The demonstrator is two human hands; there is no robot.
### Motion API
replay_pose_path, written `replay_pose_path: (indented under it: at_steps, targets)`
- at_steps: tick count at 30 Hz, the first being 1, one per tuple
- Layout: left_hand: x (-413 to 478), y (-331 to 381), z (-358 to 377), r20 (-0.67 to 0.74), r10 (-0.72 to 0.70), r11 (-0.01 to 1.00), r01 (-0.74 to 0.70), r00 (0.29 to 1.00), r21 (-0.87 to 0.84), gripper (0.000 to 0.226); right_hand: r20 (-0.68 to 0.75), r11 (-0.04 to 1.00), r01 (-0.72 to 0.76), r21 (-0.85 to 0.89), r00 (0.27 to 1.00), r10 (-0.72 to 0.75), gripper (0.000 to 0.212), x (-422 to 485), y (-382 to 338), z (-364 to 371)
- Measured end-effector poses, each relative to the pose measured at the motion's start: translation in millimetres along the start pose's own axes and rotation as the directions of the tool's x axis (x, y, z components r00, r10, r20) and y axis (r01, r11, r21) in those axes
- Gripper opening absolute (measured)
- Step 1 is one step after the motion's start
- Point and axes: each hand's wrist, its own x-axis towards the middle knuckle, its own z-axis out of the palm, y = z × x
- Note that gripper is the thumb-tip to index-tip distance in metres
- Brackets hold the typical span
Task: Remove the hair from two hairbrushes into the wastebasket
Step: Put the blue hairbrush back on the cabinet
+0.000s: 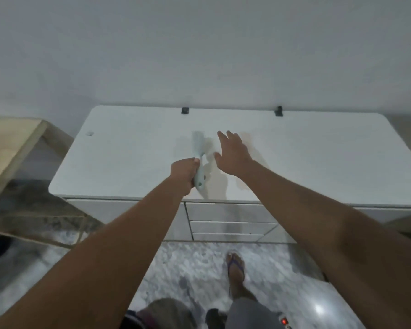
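Left hand (184, 174) is wrapped tight round the handle of a pale blue hairbrush (198, 148), thumb on top, with the brush head pointing away from the person, out past the knuckles. Right hand (233, 150) hangs just to the right of that head, fingers straight and spread, holding nothing, and apparently not touching the brush. Both hover over the white cabinet top (318, 157); whether the brush rests on the surface is hard to tell through the blur. The bristles, and any hair caught in them, are too smeared to make out.

So, the step: one brush is in hand, and the free hand looks set to go at the hair. The next move calls for the right fingers to close on the bristles, pinch the tangle and pull it clear while the left holds the handle firm. Then it needs a bin, and no wastebasket shows near either hand, nor does a second brush. Below the arms are drawers (230, 219) and a sandalled foot (235, 269).
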Motion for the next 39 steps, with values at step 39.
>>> replay_pose_path:
  at_steps: [39]
  targets:
    - [58.0, -19.2, 91.3, 0.076, 0.332, 0.524, -0.251, 0.94, 0.814, 0.016, -0.025, 0.973, -0.166, 0.158, 0.985, 0.172, 0.068, 23.7, 72.2, -1.6]
